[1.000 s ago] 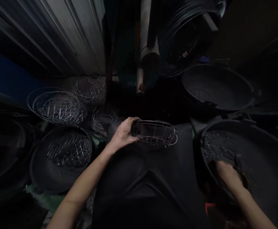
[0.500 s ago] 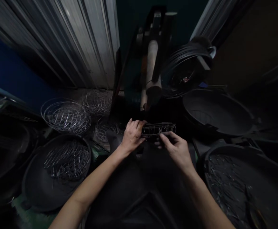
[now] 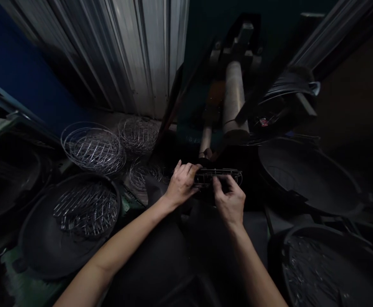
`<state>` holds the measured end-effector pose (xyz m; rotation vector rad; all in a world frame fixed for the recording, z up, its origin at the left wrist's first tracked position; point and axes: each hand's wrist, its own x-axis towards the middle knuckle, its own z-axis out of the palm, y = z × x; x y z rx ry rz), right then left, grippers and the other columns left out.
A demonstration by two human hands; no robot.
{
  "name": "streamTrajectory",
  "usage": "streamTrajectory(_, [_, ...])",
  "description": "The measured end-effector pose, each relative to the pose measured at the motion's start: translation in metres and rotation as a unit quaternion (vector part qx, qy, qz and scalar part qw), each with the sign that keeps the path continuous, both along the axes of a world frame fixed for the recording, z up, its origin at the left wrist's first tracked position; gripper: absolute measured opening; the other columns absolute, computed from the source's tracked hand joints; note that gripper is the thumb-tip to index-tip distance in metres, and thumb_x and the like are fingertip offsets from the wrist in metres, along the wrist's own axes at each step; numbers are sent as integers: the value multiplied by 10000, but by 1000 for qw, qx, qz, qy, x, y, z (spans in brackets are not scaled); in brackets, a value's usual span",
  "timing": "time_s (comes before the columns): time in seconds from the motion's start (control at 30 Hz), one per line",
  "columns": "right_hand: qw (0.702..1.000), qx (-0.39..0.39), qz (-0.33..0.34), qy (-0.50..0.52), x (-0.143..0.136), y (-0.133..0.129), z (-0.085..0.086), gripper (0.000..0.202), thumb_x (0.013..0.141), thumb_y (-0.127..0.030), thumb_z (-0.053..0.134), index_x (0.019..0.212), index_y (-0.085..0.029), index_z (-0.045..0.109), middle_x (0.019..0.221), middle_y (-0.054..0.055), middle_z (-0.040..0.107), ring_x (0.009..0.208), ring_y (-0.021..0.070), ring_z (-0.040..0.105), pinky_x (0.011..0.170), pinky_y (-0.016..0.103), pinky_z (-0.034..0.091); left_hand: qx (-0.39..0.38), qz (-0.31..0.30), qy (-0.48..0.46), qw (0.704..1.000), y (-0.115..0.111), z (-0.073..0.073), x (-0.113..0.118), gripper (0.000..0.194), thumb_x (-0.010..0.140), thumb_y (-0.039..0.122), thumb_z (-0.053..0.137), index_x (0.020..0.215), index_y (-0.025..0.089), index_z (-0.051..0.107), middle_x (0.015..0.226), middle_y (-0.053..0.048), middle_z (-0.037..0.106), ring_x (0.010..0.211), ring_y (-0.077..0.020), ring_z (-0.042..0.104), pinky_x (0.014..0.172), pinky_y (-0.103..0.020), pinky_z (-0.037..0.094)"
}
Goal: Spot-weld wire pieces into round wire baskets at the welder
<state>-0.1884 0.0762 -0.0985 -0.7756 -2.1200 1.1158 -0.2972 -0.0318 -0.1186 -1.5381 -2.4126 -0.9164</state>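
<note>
Just below the machine's lower metal rod point(image 3: 206, 140), a shallow round wire basket point(image 3: 236, 174) is held up and seen from its side. My left hand point(image 3: 181, 183) is closed on the basket's left end, thumb beneath and fingers above. My right hand point(image 3: 230, 199) is at the basket's near side, with thumb and index finger brought together in a pinch against its wires. Whatever lies between those fingertips is too small and dark to make out. The basket's far side is lost in shadow.
Left, a dark round pan point(image 3: 39, 247) holds a pile of bent wires point(image 3: 87, 209); wire baskets point(image 3: 96, 147) stand behind it. A thick metal cylinder point(image 3: 234, 94) juts from the machine overhead. Right are a large pan point(image 3: 310, 175) and another pan point(image 3: 349, 243) with small wire pieces.
My right hand has moved in from the right, and its fingertips are now against the basket's near side. My left hand keeps its hold. The view has swung slightly left.
</note>
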Motion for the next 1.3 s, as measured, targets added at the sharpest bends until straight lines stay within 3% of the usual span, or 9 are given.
streamTrajectory(0.37, [999,28,10,16,-15,8,-1,275,841,-439,521,783,-180,591,699,2,599,615,123,519,600,234,407,17,9,-15,1000,9,1,-15,569,691,188,698,1181,211,409,1048,-53,569,1008,-231,568,1091,-546,293])
streamTrajectory(0.6, [998,48,12,33,-25,13,-3,250,847,-412,525,796,-177,595,700,-2,599,619,119,522,616,229,408,23,11,14,1000,14,0,-26,572,692,205,712,1184,175,420,1027,-59,575,979,-227,576,1085,-535,304])
streamTrajectory(0.83, [999,19,12,47,-29,10,-10,238,846,-404,519,819,-181,597,720,6,617,616,131,563,626,253,446,8,17,67,998,13,-5,-34,536,726,234,698,1193,185,439,1046,-57,576,982,-229,568,1099,-546,270])
streamTrajectory(0.97, [1000,6,9,23,-30,5,-2,268,844,-430,516,827,-181,612,715,12,632,609,135,580,623,260,469,-5,23,87,996,14,-5,-40,594,687,211,728,1204,165,440,1050,-68,572,983,-244,570,1088,-547,287])
streamTrajectory(1.07, [1000,2,-7,8,4,9,10,346,821,-473,542,988,-184,636,865,37,678,706,155,624,682,275,493,-21,5,89,996,8,5,-39,614,683,219,730,1215,134,435,1061,-81,574,996,-243,566,1087,-517,299])
streamTrajectory(1.17, [991,34,-107,-73,87,27,5,455,796,-540,529,1079,-199,633,1014,68,673,886,215,635,808,336,487,-62,-27,57,996,-4,18,-21,578,728,261,689,1230,129,437,1072,-81,581,1014,-230,564,1081,-480,315])
streamTrajectory(1.23, [954,51,-208,-210,157,50,-14,507,769,-606,476,996,-190,655,926,99,684,870,279,639,754,383,493,-110,-54,19,992,-7,24,1,604,738,300,677,1262,129,430,1088,-89,580,1027,-234,562,1068,-478,329])
streamTrajectory(1.3, [889,47,-226,-396,219,76,-43,490,749,-596,438,884,-183,664,795,155,677,764,327,648,633,407,496,-165,-97,-9,981,-5,25,25,666,724,290,687,1307,126,410,1117,-107,573,1054,-253,553,1065,-518,313])
